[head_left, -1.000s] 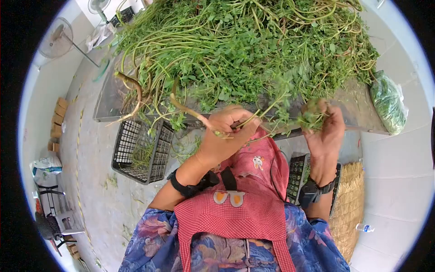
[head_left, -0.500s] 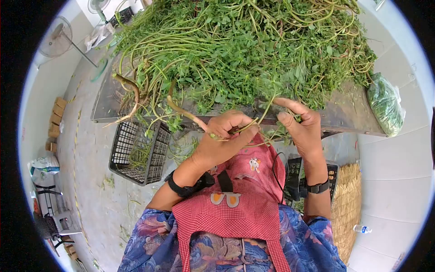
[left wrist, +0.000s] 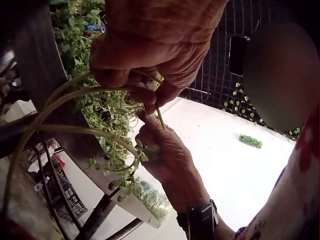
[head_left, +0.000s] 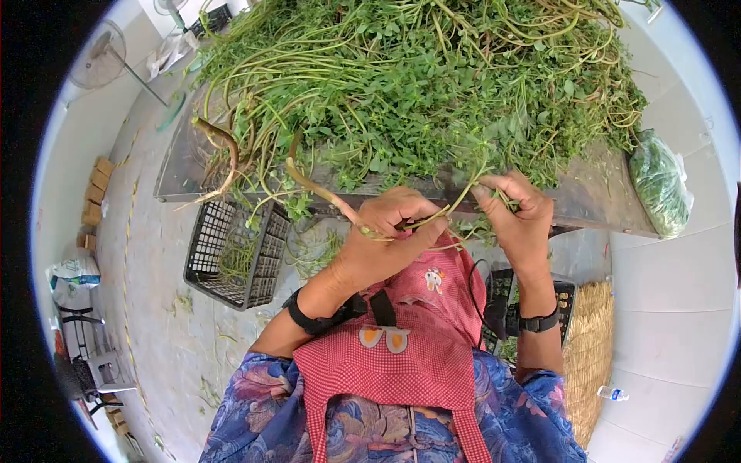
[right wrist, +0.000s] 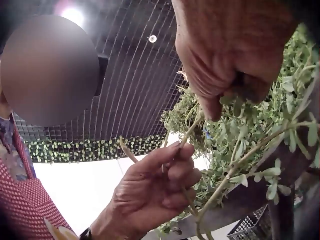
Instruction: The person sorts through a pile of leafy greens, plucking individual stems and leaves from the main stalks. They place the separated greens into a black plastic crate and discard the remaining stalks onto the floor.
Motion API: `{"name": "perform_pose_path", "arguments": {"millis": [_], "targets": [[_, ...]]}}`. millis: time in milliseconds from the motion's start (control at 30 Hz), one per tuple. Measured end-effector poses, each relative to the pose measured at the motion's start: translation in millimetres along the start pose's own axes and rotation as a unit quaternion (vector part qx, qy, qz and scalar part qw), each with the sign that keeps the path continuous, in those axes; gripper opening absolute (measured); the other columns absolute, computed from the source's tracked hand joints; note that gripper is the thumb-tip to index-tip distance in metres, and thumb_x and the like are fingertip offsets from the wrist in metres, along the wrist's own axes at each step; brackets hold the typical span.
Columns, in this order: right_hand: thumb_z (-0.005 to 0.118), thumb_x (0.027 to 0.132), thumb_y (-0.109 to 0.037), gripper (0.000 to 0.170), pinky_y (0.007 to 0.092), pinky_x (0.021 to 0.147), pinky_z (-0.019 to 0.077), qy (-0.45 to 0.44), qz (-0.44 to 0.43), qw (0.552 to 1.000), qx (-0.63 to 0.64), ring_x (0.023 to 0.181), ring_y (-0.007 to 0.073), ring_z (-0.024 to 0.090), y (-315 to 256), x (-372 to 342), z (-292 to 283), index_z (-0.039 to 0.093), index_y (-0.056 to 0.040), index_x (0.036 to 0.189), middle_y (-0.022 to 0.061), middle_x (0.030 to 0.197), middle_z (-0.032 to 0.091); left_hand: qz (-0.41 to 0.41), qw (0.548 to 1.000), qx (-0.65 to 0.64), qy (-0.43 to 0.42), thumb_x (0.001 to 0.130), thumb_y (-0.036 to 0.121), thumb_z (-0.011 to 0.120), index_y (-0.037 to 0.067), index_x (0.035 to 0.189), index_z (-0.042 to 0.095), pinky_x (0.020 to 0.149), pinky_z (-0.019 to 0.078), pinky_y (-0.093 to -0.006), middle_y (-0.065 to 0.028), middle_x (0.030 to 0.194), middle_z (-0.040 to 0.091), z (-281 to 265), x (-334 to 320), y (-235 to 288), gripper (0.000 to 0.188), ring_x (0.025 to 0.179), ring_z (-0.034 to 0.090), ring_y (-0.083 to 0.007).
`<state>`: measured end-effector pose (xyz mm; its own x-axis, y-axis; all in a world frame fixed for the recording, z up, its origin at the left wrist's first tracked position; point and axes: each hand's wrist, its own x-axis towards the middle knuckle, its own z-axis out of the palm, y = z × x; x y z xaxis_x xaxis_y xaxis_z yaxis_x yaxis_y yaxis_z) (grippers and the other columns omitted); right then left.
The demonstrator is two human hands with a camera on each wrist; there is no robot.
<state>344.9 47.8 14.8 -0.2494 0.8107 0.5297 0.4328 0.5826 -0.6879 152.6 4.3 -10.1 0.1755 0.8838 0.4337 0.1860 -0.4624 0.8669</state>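
My left hand (head_left: 386, 235) holds a purslane stem (head_left: 465, 191) between thumb and fingers, over the front edge of the table. A thick brown stem end (head_left: 336, 202) sticks out on that hand's left side. Close by on the right, my right hand (head_left: 519, 225) pinches the leafy part of the same plant with thumb and forefinger. In the right wrist view the stem (right wrist: 191, 129) runs between both hands, and a leafy side branch (right wrist: 235, 170) hangs below. Behind the hands, a large heap of purslane (head_left: 432, 108) covers the table (head_left: 590, 199).
A black plastic crate (head_left: 266, 266) with some stems stands on the floor below left, and another dark crate (head_left: 567, 297) below right. On the table's right end lies a bag of greens (head_left: 658, 181). A thick bent stem (head_left: 231, 158) juts over the left front edge.
My right hand, holding a leafy bunch farther right a second ago, has come left to the stem without that bunch and now pinches the plant. My left hand has barely moved.
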Motion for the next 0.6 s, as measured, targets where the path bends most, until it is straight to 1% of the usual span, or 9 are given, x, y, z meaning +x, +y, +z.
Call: {"name": "perform_pose_path", "arguments": {"millis": [67,167,200,233,333,400,467,500,600], "targets": [[0.069,0.074,-0.004,0.014,0.0244,0.060,0.0437,-0.011,0.014,1.000,0.011,0.067,0.0149,0.058,5,-1,-1,0.067,-0.0027,0.088,0.0048,0.072,0.062,-0.002,1.000,0.008,-0.004,0.079,0.010,0.065,0.003,0.079,0.064,0.058,0.0392,-0.0292,-0.0046,0.068,0.058,0,0,1,0.007,0.063,0.050,-0.0159],[0.064,0.079,-0.006,0.010,0.0231,0.055,0.0422,0.111,0.108,0.988,0.007,0.060,0.0128,0.055,23,-1,-14,0.064,-0.0016,0.088,0.0053,0.076,0.063,-0.014,1.000,0.004,0.006,0.079,0.009,0.065,0.003,0.078,0.063,0.055,0.0379,-0.0285,-0.0038,0.067,0.056,1,-3,1,0.006,0.061,0.048,-0.0144],[0.062,0.081,-0.007,0.010,0.0219,0.051,0.0396,0.089,0.173,0.949,0.248,0.055,0.0107,0.051,24,4,-28,0.063,-0.0014,0.089,0.0059,0.079,0.063,-0.026,1.000,-0.007,0.007,0.080,0.006,0.063,0.003,0.078,0.062,0.055,0.0351,-0.0258,-0.0019,0.068,0.054,1,-4,2,0.003,0.061,0.046,-0.0104],[0.059,0.082,-0.008,0.010,0.0208,0.047,0.0370,0.061,0.226,0.849,0.474,0.051,0.0085,0.047,23,7,-37,0.061,-0.0012,0.089,0.0066,0.081,0.063,-0.038,0.999,-0.018,0.008,0.081,0.002,0.061,0.003,0.078,0.061,0.054,0.0323,-0.0230,0.0000,0.069,0.052,0,-4,2,0.004,0.062,0.044,-0.0064],[0.057,0.083,-0.010,0.011,0.0189,0.043,0.0312,0.045,0.226,0.811,0.537,0.047,0.0047,0.040,7,12,-40,0.057,-0.0009,0.090,0.0088,0.083,0.062,-0.031,0.999,-0.025,0.004,0.081,0.002,0.061,0.002,0.077,0.060,0.055,0.0329,-0.0222,0.0005,0.071,0.052,0,-2,1,0.004,0.063,0.045,-0.0055],[0.058,0.083,-0.009,0.012,0.0179,0.045,0.0334,0.024,0.222,0.821,0.525,0.049,0.0045,0.044,4,11,-38,0.061,-0.0017,0.092,0.0083,0.084,0.063,-0.051,0.998,-0.033,0.001,0.081,0.001,0.060,0.002,0.077,0.060,0.056,0.0335,-0.0220,0.0007,0.071,0.052,-1,-3,1,0.004,0.064,0.045,-0.0056],[0.060,0.081,-0.006,0.017,0.0209,0.050,0.0395,-0.014,0.195,0.962,0.192,0.055,0.0073,0.048,1,5,-34,0.064,-0.0032,0.098,0.0053,0.086,0.065,-0.074,0.996,-0.041,0.002,0.082,0.001,0.060,0.002,0.077,0.059,0.057,0.0341,-0.0217,0.0010,0.071,0.052,-1,-4,1,0.004,0.064,0.045,-0.0056],[0.064,0.077,-0.003,0.028,0.0254,0.057,0.0434,-0.017,0.013,0.998,0.054,0.060,0.0142,0.051,-2,7,-29,0.065,-0.0065,0.105,0.0044,0.086,0.066,-0.083,0.996,-0.035,-0.001,0.082,0.002,0.060,0.002,0.077,0.059,0.057,0.0346,-0.0218,0.0010,0.071,0.052,-2,-5,1,0.004,0.065,0.045,-0.0055],[0.068,0.072,-0.003,0.037,0.0293,0.060,0.0437,-0.081,-0.075,0.992,-0.068,0.064,0.0209,0.051,-18,9,-24,0.064,-0.0078,0.108,0.0070,0.083,0.064,-0.088,0.996,-0.034,-0.003,0.082,0.002,0.060,0.001,0.077,0.059,0.058,0.0352,-0.0220,0.0010,0.071,0.052,-3,-5,2,0.005,0.065,0.045,-0.0054]]}}
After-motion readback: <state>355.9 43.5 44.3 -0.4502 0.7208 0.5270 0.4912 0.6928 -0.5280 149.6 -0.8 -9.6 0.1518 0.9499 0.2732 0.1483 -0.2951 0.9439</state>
